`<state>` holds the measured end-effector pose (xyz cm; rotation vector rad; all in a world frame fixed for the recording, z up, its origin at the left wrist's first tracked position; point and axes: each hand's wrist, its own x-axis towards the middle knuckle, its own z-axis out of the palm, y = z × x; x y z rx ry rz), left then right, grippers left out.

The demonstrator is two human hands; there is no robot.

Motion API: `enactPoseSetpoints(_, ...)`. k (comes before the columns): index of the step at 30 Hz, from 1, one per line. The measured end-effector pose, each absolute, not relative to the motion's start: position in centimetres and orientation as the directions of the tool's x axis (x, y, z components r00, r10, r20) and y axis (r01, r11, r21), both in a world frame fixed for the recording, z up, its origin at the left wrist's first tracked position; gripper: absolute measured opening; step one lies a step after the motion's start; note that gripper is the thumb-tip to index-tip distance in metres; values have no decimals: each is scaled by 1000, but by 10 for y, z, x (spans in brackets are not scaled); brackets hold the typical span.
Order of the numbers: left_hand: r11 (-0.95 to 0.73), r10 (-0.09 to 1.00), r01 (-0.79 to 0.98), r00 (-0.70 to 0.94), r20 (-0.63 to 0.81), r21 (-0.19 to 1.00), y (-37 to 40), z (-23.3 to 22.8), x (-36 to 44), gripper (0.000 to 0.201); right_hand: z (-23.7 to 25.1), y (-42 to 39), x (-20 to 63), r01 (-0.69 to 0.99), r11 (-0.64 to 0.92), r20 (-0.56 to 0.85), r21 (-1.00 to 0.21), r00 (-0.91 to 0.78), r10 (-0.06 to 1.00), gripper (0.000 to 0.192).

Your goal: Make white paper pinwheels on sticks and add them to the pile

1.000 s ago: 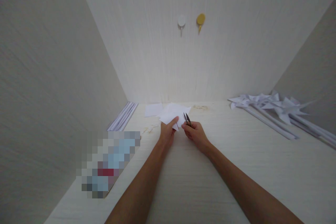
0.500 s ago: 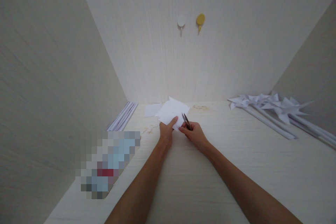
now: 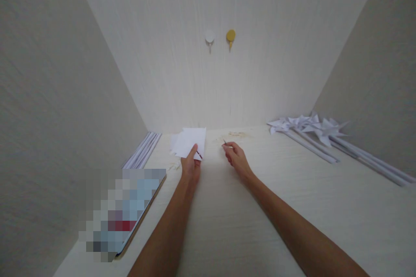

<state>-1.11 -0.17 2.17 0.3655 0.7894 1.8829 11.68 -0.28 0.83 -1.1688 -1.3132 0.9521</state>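
Observation:
My left hand (image 3: 190, 165) pinches a white square sheet of paper (image 3: 194, 138) near its lower edge, thumb on top and fingers behind. A short dark-red slanted line (image 3: 199, 154) shows on the paper beside the thumb; it looks like a slit with a finger behind it. To the right, apart from the paper, my right hand (image 3: 238, 160) is closed round a small pair of scissors (image 3: 224, 142). Only a thin dark tip of them sticks out past the fingers. More white paper (image 3: 174, 143) lies behind the held sheet, partly covered by it.
Rolled white paper sticks (image 3: 143, 150) lie at the left wall. Nearer stands a blurred-out flat object (image 3: 139, 203). On the right are several paper pinwheels (image 3: 325, 130) on paper sticks (image 3: 370, 158). A white hook (image 3: 209, 37) and a yellow hook (image 3: 230, 35) hang on the back wall.
My hands have moved apart: the left carries the paper leftward, the right draws the scissors away from it. The scissors' blades have turned mostly out of sight. The whole view has shifted slightly.

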Motion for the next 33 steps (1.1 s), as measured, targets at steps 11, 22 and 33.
enactPoseSetpoints(11,-148,912,-614,-387,-132,776,1,18,-10,36,16,65,154,890,193,294,-414,-70,953,20)
enactPoseSetpoints(22,-165,900,-550,-423,-102,819,8,12,-13,38,13,77,131,989,144,216,-22,-135,967,40)
enactPoseSetpoints(33,-123,975,-413,-219,32,902,-1,11,-8,30,23,77,144,839,257,313,-480,-109,943,31)
